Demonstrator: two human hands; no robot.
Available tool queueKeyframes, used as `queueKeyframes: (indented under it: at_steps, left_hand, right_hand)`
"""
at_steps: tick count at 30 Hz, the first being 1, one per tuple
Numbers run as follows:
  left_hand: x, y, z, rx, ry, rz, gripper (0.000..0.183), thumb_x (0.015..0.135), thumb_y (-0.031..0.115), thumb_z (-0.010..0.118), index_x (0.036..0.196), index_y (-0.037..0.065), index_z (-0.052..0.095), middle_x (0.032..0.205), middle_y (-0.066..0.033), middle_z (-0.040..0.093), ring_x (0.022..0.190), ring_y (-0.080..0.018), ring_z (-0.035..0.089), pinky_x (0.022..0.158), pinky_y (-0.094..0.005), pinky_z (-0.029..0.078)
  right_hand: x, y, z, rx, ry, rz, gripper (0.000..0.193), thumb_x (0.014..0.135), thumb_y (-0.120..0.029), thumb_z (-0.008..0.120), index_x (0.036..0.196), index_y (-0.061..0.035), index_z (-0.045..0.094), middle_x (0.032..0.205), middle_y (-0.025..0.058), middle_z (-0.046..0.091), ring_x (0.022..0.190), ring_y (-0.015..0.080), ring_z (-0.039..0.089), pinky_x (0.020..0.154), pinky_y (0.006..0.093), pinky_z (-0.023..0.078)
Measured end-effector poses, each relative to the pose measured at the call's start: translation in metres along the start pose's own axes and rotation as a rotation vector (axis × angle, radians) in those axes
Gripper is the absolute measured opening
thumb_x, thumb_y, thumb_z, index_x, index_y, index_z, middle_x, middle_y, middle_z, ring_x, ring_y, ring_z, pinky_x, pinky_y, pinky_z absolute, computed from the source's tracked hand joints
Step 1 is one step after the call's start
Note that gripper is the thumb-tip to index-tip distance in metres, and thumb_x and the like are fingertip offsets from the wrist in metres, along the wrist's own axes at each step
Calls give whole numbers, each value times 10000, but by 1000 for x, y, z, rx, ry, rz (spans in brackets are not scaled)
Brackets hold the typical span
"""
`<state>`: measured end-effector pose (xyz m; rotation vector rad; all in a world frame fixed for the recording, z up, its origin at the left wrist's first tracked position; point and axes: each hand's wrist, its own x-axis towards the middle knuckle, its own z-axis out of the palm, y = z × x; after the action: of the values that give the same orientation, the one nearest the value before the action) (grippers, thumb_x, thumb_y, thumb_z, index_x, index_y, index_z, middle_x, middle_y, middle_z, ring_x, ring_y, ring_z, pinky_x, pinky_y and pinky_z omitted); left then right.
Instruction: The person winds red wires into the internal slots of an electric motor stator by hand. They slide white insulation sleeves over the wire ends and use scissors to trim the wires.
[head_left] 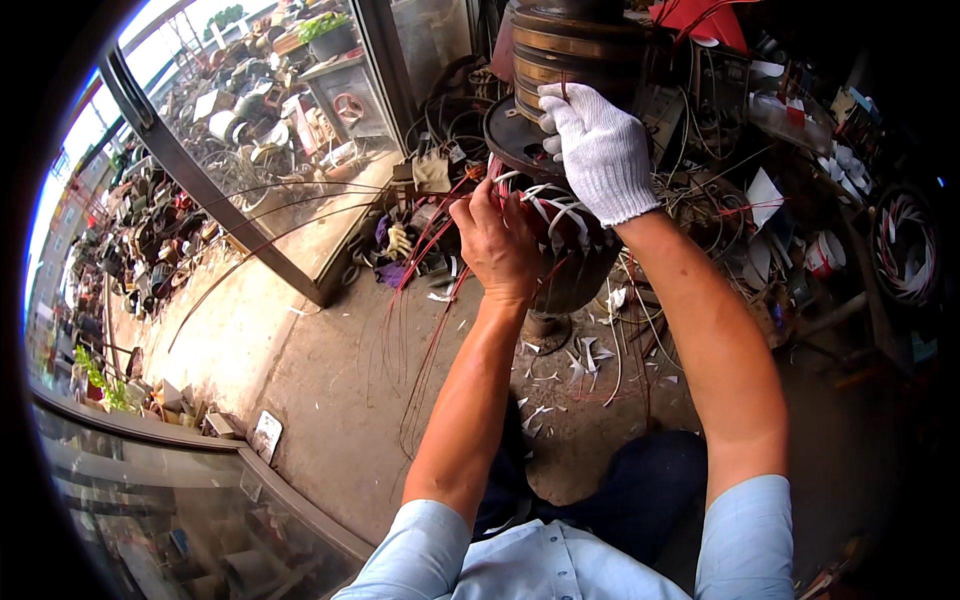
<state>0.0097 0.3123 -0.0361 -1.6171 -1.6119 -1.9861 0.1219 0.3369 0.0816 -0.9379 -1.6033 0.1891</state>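
An upright motor rotor stands in front of me, with brass-coloured rings (565, 72) on its shaft and a dark round flange (515, 140) below them. Under the flange, white sleeving (540, 205) loops around the winding. My left hand (492, 240), bare, is closed at the winding's left side, its fingers bent around red wires (432, 240) that trail down to the left. My right hand (598, 150) wears a white knitted glove and reaches over the flange beside the rings. Its fingers are pinched together, and a thin dark wire (563, 84) sticks up from them.
White scraps (590, 357) litter the floor below the rotor. A metal-framed glass door (225, 210) stands at the left, with heaped scrap parts (265, 110) outside. Tangled cables and a wound stator ring (903, 245) are at the right. Long loose wires arc across the left side.
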Motion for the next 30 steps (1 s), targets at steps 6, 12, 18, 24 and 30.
queueKeyframes:
  at_steps: [6,12,18,24,30]
  left_hand:
    - [-3,-15,17,21,-31,45,380,906,95,675,1256,51,535,931,-142,615,818,-341,627,713,-452,482]
    - [2,-4,18,-28,-30,1,331,895,46,645,1205,51,528,907,-160,581,749,-374,614,627,-473,480]
    - [4,-4,24,-19,30,92,240,877,-10,569,1107,39,521,867,-173,530,692,-387,585,551,-479,476]
    - [-2,-4,20,19,-125,250,158,782,-3,597,927,49,561,895,-154,522,779,-365,591,615,-458,490]
    - [14,-13,3,-180,-208,199,322,872,45,639,1194,60,624,1140,-145,650,1031,-372,569,924,-440,452]
  right_hand:
    - [-1,-8,0,132,17,59,200,1000,-181,616,1140,-71,707,851,56,735,669,95,679,609,240,561]
    - [6,0,4,-246,21,-243,157,976,-150,621,1087,-60,685,865,107,729,719,213,699,635,327,575]
    - [10,-10,6,-321,22,-332,163,956,-113,634,1095,-55,697,917,96,755,764,195,736,643,297,588]
    - [21,-35,23,-517,-54,-531,146,904,-131,674,1037,-93,719,899,105,737,814,299,716,695,350,575]
    - [25,-19,-14,-17,-23,-22,154,968,-131,634,1072,-50,716,879,61,753,709,118,704,646,253,570]
